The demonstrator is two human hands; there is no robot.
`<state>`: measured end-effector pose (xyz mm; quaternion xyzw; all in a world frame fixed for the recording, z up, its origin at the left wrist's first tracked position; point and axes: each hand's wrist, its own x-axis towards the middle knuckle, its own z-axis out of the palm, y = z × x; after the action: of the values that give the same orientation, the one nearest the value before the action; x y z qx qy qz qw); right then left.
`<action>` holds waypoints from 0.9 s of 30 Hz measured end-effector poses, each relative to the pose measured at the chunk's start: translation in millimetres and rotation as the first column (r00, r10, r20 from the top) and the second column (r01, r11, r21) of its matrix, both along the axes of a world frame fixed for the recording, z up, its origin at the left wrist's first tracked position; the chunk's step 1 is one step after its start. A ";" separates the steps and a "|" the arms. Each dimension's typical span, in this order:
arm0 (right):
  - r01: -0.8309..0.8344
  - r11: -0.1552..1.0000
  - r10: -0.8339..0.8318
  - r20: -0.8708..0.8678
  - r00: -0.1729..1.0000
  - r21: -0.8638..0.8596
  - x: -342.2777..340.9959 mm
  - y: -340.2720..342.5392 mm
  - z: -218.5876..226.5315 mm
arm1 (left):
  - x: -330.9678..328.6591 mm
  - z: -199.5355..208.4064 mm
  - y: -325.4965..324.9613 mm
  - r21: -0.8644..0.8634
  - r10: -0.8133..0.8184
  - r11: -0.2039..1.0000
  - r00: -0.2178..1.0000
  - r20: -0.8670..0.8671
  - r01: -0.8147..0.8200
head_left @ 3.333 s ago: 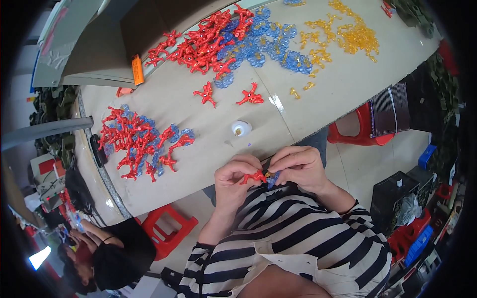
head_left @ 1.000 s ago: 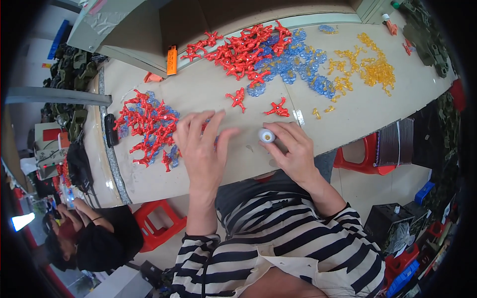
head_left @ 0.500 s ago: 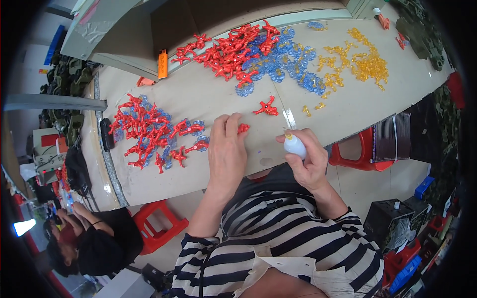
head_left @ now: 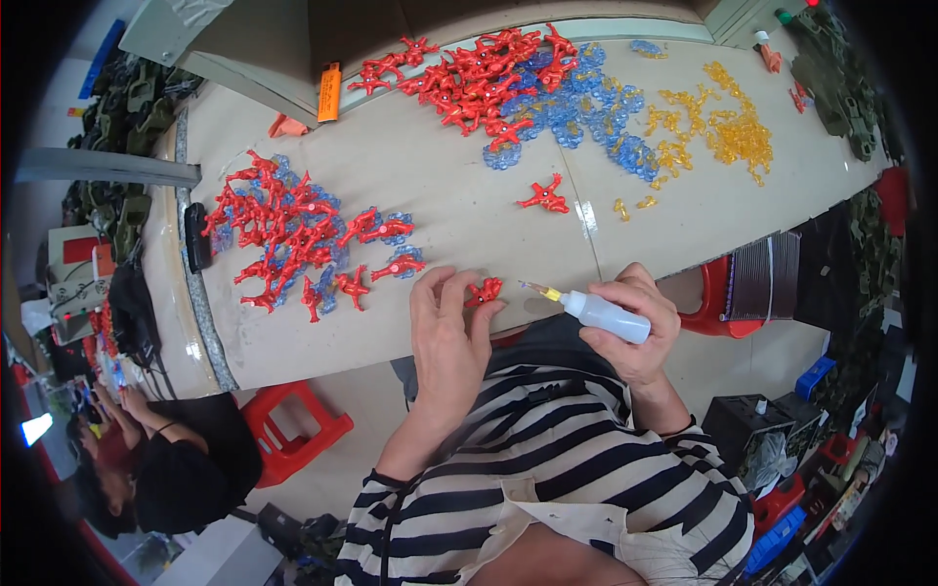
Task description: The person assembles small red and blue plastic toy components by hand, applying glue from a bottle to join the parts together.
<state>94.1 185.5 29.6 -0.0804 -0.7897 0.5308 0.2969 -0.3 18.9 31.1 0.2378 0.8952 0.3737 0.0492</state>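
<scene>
My left hand (head_left: 448,337) pinches a small red plastic figure (head_left: 486,290) against the table's near side, thumb and fingers around it. In my right hand (head_left: 642,358) is a white squeeze bottle (head_left: 611,317) with a yellow collar and a thin nozzle. The bottle lies tilted, its nozzle aimed left at the held figure, with a small gap between them. A single red figure (head_left: 547,195) lies farther off on the table. To the left, more red figures (head_left: 293,232) lie mixed with clear blue pieces (head_left: 396,228).
At the back are a heap of red figures (head_left: 469,83), clear blue pieces (head_left: 572,112) and small yellow pieces (head_left: 740,137). An orange box (head_left: 330,92) stands by the shelf. Red stools (head_left: 293,430) flank the table. Another person (head_left: 191,464) sits at lower left.
My right hand has turned the bottle so its nozzle points left toward the figure. My left hand and the red figure have come lower in the picture. The camera view has shifted slightly.
</scene>
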 end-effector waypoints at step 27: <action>-0.120 0.992 0.121 -0.019 0.992 0.047 -5.5 -10.7 5.4 | 4.4 -21.6 -23.8 0.595 -0.649 0.424 0.228 0.725 -0.683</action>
<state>88.5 174.8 35.0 -0.0199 -0.8019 0.5304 0.2743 4.0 -4.9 9.5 -0.0828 0.2841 0.8421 0.4509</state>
